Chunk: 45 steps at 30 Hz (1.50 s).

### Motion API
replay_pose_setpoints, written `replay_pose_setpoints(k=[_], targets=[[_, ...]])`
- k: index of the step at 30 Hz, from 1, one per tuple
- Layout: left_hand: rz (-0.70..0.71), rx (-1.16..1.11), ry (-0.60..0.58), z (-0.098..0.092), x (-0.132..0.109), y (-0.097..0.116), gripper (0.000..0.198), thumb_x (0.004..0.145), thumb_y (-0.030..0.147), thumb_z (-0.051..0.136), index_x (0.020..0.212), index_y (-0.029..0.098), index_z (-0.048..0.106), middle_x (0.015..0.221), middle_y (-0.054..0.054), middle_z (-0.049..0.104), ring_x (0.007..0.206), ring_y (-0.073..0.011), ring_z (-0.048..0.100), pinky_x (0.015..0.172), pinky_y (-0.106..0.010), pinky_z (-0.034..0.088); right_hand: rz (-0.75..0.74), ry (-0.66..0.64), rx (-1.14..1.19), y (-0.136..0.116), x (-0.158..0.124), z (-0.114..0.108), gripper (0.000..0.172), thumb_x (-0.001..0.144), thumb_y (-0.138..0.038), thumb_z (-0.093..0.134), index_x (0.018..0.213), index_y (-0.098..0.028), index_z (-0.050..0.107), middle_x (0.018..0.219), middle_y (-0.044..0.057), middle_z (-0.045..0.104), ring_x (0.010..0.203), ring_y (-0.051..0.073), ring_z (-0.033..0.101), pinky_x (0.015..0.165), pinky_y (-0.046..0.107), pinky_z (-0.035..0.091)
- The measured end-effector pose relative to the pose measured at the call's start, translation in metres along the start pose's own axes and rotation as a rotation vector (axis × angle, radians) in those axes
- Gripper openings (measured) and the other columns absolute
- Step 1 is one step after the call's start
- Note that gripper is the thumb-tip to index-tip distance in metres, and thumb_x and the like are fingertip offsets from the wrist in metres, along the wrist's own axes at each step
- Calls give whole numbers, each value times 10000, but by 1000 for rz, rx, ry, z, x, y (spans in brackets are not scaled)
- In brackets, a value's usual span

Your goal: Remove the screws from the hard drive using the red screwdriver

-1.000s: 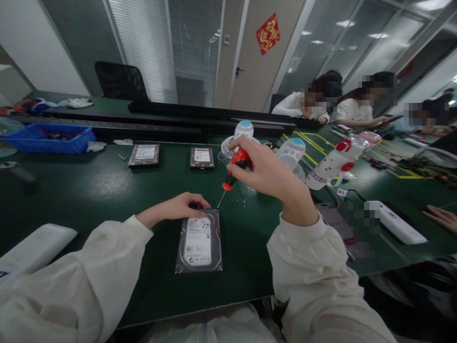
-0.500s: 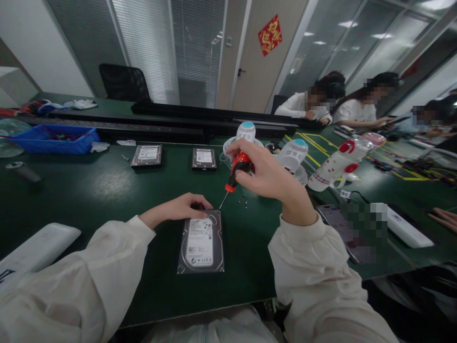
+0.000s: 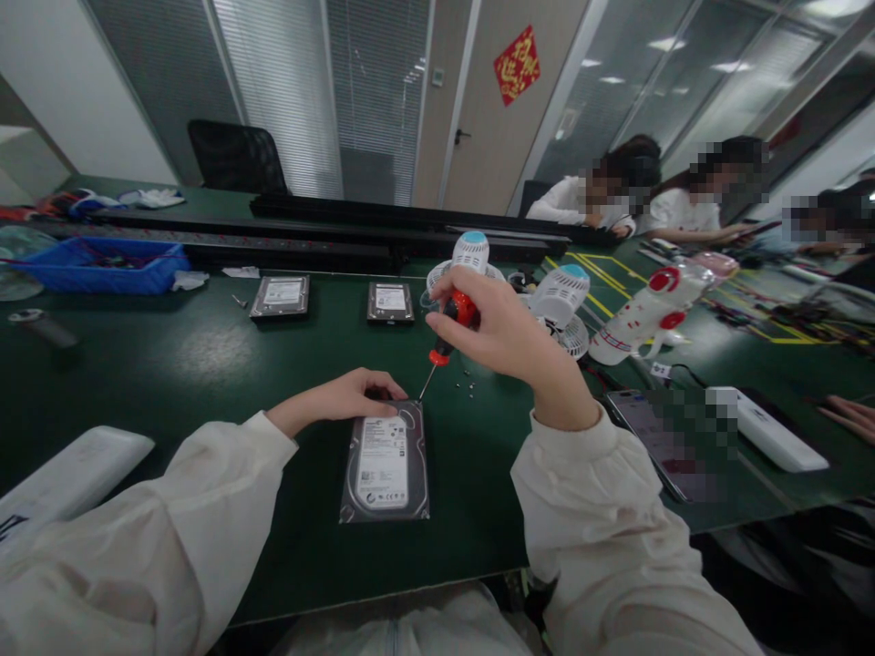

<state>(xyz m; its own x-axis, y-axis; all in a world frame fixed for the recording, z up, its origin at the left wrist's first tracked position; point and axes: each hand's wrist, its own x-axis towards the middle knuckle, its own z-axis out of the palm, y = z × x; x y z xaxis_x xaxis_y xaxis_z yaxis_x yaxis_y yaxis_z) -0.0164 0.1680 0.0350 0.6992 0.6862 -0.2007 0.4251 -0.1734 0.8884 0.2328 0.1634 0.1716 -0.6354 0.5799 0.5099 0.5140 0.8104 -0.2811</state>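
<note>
A hard drive (image 3: 384, 463) with a white label lies flat on the green table before me. My left hand (image 3: 362, 394) grips its far edge, thumb over the top face and fingers curled behind. A red and black screwdriver (image 3: 444, 346) slants down to the drive's far right corner, its tip at that corner. Around its handle are the fingers of my right hand (image 3: 496, 323), with the thumb stretched along one side. What the tip touches is too small to make out. Several small screws (image 3: 468, 384) lie on the table right of the tip.
Two more hard drives, one at the left (image 3: 280, 298) and one mid-table (image 3: 390, 302), lie farther back. A blue basket (image 3: 109, 269) is at far left. White fans (image 3: 561, 296), a bottle (image 3: 643, 314) and a phone (image 3: 656, 446) are on the right. Co-workers (image 3: 588, 196) sit beyond.
My right hand has turned and shifted slightly left on the screwdriver handle, its thumb now straighter. The tip stays at the same corner. My left hand and the drive have not moved.
</note>
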Motion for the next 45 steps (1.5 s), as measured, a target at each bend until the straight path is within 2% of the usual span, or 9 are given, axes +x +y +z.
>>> replay_pose_setpoints(k=[7, 13, 20, 25, 28, 31, 37, 43, 45], targets=[[23, 12, 4, 0, 0, 0, 426, 854, 513, 720, 1185, 247, 694, 1168, -31, 698, 1077, -247, 665, 952, -406, 519, -50, 9, 38, 1, 0, 2, 298, 752, -101, 559, 1033, -197, 537, 994, 40, 613, 848, 171, 558, 785, 319, 437], [17, 19, 4, 0, 1, -3, 432, 852, 513, 717, 1187, 242, 691, 1186, -37, 695, 1102, -254, 660, 968, -413, 515, -13, 29, 33, 0, 1, 4, 115, 904, -263, 566, 994, -199, 536, 963, 46, 634, 828, 171, 568, 768, 324, 427], [50, -7, 5, 1, 3, -6, 439, 845, 521, 728, 1182, 242, 700, 1165, -31, 702, 1067, -240, 664, 933, -381, 515, -63, -7, 47, 1, 0, 3, 319, 748, -122, 560, 1056, -197, 528, 1027, 46, 595, 836, 167, 532, 758, 316, 420], [24, -17, -4, 1, 3, -6, 435, 846, 524, 726, 1185, 254, 694, 1164, -38, 701, 1061, -248, 672, 924, -398, 524, -31, 12, 53, -1, 2, 3, 169, 915, -342, 581, 972, -183, 578, 898, 32, 614, 756, 151, 531, 723, 311, 412], [37, -9, 3, 1, 2, -6, 415, 849, 508, 731, 1178, 257, 699, 1162, -32, 705, 1064, -244, 670, 928, -395, 520, -39, 24, 69, -1, 1, 3, 110, 882, -226, 552, 978, -183, 583, 941, 44, 635, 805, 162, 569, 751, 314, 436], [49, -2, 2, 1, 2, -7, 407, 858, 498, 723, 1184, 256, 699, 1162, -28, 706, 1062, -238, 669, 931, -389, 519, -84, 13, 87, 0, 1, 3, 246, 777, -123, 532, 1011, -191, 567, 1012, 47, 631, 892, 180, 587, 803, 326, 454], [33, 22, 5, 0, 2, -5, 423, 858, 507, 718, 1196, 253, 694, 1172, -36, 701, 1081, -245, 666, 946, -398, 523, -37, 26, 52, 1, 1, 5, 118, 910, -272, 561, 985, -181, 572, 943, 39, 630, 823, 165, 571, 771, 323, 436], [33, -8, -7, 0, 2, -7, 423, 859, 503, 724, 1199, 255, 687, 1175, -36, 697, 1072, -242, 668, 931, -391, 527, -66, -6, 78, -1, 0, 2, 295, 758, -95, 547, 1040, -186, 547, 1025, 49, 605, 882, 174, 554, 803, 323, 437], [42, -8, -5, 0, 3, -9, 417, 857, 499, 727, 1193, 255, 691, 1173, -35, 699, 1070, -239, 667, 933, -389, 524, -59, -8, 69, -1, 1, 2, 241, 794, -129, 556, 1028, -187, 554, 1000, 43, 604, 842, 165, 540, 783, 321, 430]])
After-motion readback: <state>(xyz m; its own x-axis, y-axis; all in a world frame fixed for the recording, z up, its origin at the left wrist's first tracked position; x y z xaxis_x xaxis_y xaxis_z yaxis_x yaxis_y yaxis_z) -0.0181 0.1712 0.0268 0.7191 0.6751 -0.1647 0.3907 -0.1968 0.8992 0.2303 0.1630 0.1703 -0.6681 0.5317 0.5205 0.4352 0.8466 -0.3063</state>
